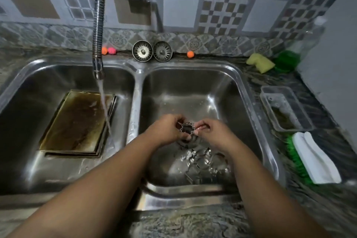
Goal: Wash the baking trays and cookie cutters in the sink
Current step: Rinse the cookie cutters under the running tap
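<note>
Over the right basin (241,91) of the steel double sink, my left hand (166,131) and my right hand (212,131) both pinch one flower-shaped metal cookie cutter (187,129) between them. Below them, several more metal cookie cutters (201,162) lie in a heap on the basin floor. In the left basin (29,87) a stack of brown-stained baking trays (77,121) lies flat. Water runs from the flexible faucet (99,25) onto the right edge of the trays.
Two sink strainers (152,51) lean against the back wall beside small orange and pink balls (108,50). On the right counter are a yellow sponge (259,63), a green scrubber (286,60), a clear plastic container (286,110) and a white-handled green brush (313,158).
</note>
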